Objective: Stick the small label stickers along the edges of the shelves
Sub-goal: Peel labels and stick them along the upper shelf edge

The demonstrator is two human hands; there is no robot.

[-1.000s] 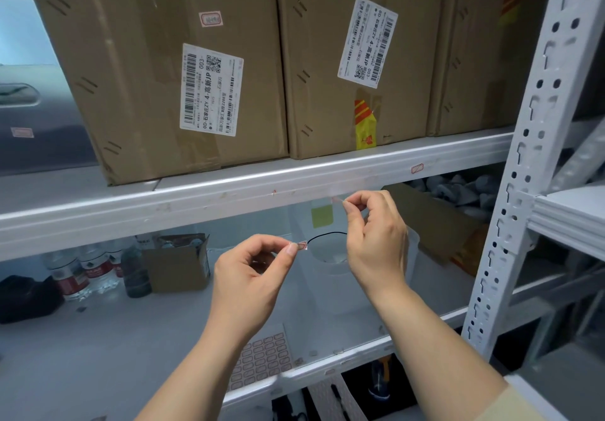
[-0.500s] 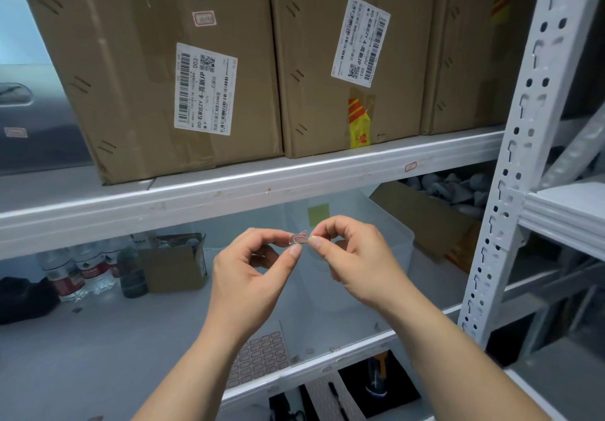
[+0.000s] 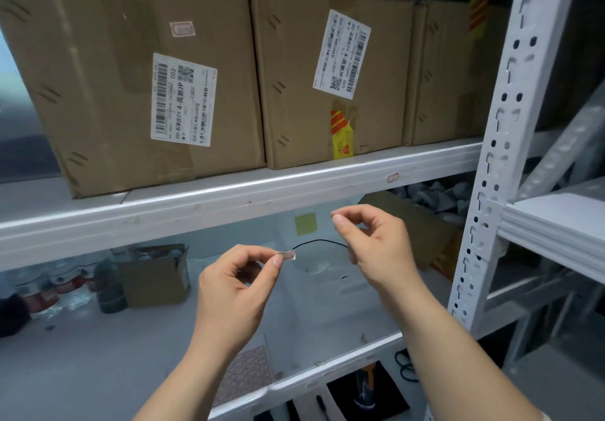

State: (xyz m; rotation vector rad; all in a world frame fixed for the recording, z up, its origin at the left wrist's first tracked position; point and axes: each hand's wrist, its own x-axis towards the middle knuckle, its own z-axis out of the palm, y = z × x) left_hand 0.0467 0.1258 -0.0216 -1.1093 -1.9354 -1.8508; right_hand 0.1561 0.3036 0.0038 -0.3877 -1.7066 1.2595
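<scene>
Since half a second ago, our hands are pulling apart: the right hand (image 3: 376,243) is lifting up and away from the left hand (image 3: 235,286). Our left grip is pinching one small label sticker (image 3: 288,254) between thumb and first finger, with the sticker poking out to the right. We think we are holding it by its end so the sticky side is staying free. Our right thumb and finger are pressing together, but we cannot tell if anything is between them. Both wrists are bending up, palms facing away from us, just below the shelf edge (image 3: 229,204). One sticker (image 3: 392,177) is already sitting on that edge, farther right. A sticker sheet (image 3: 248,371) is lying on the lower shelf (image 3: 98,355).
</scene>
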